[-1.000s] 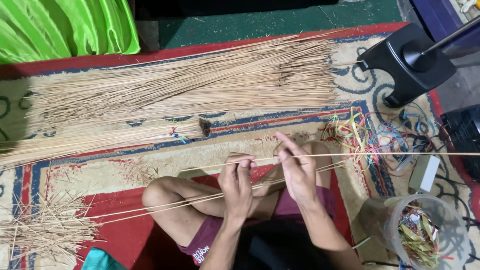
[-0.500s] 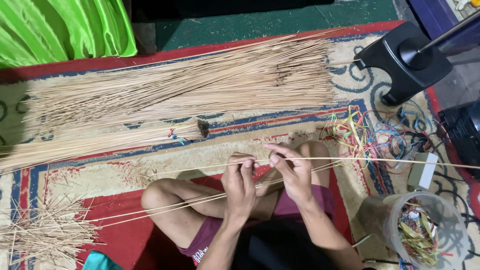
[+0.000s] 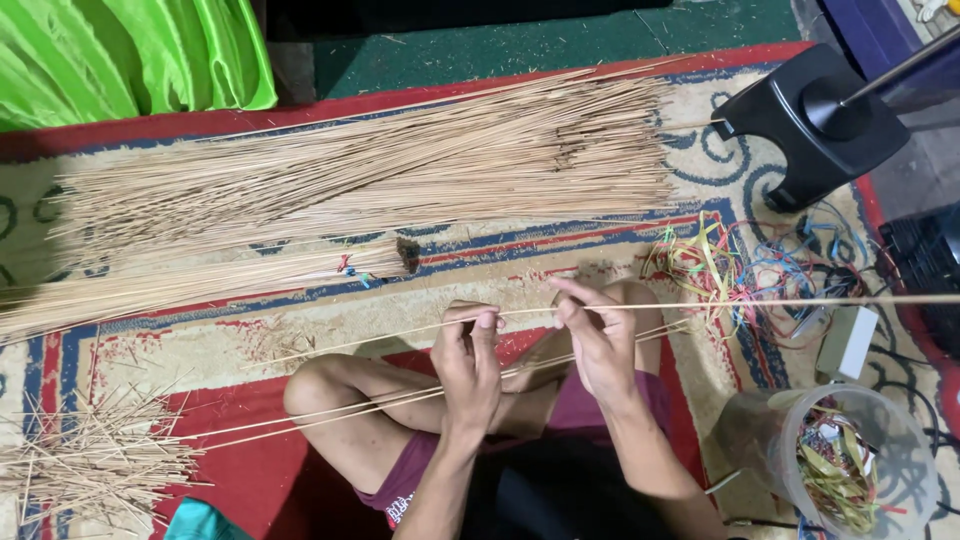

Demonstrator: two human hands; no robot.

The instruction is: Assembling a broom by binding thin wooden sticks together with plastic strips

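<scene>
Head view, only cam: person sits cross-legged on a patterned rug point(image 3: 600, 250), both hands up in front of the knees w/ a long thin stick point(image 3: 760, 303) held level between them. Left hand point(image 3: 468, 358) is closed narrow around the stick's near part, fingers curled, thumb on top; right hand point(image 3: 598, 335) pinches it just beside, fingertips tight on the shaft, rest of the stick running well out to the right edge. A few more thin sticks point(image 3: 330, 410) lie across the lap, slanting down to the left. Beyond the knees, a big loose spread of sticks point(image 3: 380, 170) covers the rug's far half, and next to it a tied bundle point(image 3: 200, 285) w/ a dark end and a bit of red/blue tie. Bottom left: heap of short offcuts point(image 3: 90, 460), messy. Right of the knees, a tangle of coloured strips point(image 3: 720, 265); near right, a clear plastic tub point(image 3: 850, 470) w/ more strips inside. Black stand base point(image 3: 810, 120) top right, green cloth point(image 3: 130, 50) top left. Progress, judged: one bundle looks done and a fair pile of trimmings is there, but the loose spread is much the larger lot, so most sticks seem left to handle. Can't tell exactly what the fingers do to the stick; too small.
</scene>
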